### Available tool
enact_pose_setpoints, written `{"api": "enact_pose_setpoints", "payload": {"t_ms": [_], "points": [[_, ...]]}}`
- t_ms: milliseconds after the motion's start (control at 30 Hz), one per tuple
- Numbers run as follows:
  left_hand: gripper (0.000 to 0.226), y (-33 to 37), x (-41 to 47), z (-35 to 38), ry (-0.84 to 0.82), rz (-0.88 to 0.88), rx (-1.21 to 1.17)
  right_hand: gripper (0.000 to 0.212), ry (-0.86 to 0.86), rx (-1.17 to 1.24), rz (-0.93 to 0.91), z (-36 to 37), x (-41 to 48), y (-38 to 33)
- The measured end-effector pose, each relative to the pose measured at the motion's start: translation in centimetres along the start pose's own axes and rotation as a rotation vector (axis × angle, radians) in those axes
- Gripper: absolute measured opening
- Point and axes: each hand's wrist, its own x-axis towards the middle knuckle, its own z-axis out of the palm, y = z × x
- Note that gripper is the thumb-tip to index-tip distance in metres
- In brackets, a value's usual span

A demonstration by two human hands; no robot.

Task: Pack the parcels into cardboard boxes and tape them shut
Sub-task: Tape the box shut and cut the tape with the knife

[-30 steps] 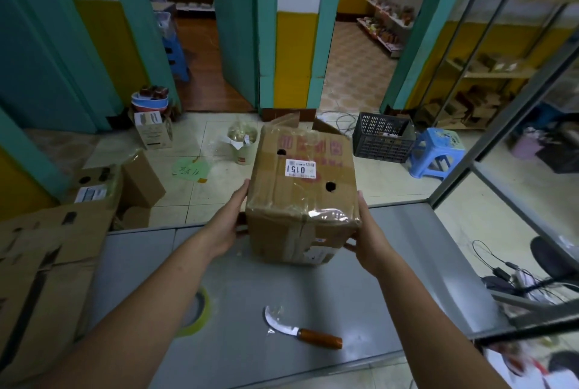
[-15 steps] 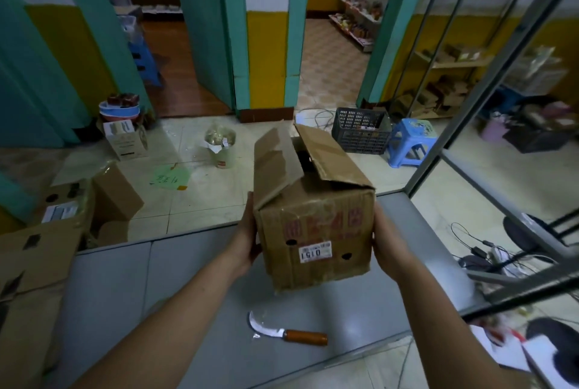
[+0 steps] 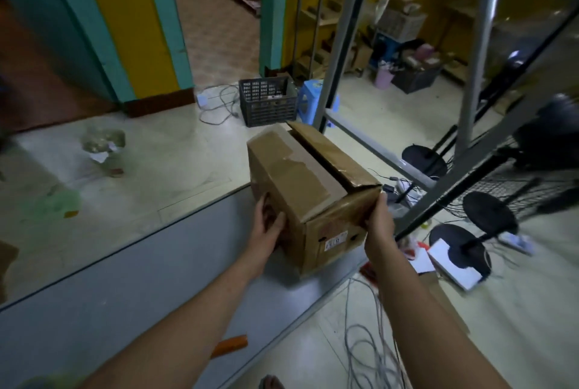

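- Progress: the cardboard box (image 3: 313,197) stands upright on the grey table (image 3: 131,288), at its far right corner. Its top flaps are folded down but not sealed; a dark gap runs between them along the middle. I judge the taping step not yet done on this box.
- No fresh tape shows across the seam. Only a torn strip of old tape clings to the left flap.
- Contents: I cannot see inside, so I cannot say whether a parcel is packed.
- Left hand (image 3: 266,228): laid flat against the box's left side, fingers together and pressing on the cardboard.
- Right hand (image 3: 377,225): at the near right top corner, fingers pinching the edge where the right flap meets the end wall.
- Box condition: worn brown cardboard, creased flaps, a white label (image 3: 336,240) on the near end face with small dark holes either side of it.
- Remaining, in my judgement: press the flaps level, tape the seam. No tape roll is visible; an orange handle (image 3: 230,346) lies on the table near my left forearm.
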Motion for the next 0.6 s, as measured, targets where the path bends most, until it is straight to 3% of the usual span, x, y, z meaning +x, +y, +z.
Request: {"api": "enact_pose_setpoints", "payload": {"t_ms": [167, 367, 500, 600], "points": [[0.099, -3.0, 2.6, 2.5, -0.075, -0.007, 0.014, 0.078, 0.019, 0.148, 0.055, -2.4, 6.0, 1.6], [0.092, -4.2, 5.9, 4.8, -0.091, -0.046, -0.015, 0.055, -0.033, 0.168, 0.021, -3.2, 7.0, 2.4], [0.113, -5.4, 6.7, 6.2, -0.096, -0.057, -0.027, 0.058, -0.096, 0.164, -0.015, -4.0, 7.6, 3.7], [0.119, -5.4, 6.4, 6.4, -0.089, -0.045, 0.039, 0.045, -0.085, 0.055, -0.044, -4.6, 7.3, 5.1]]}}
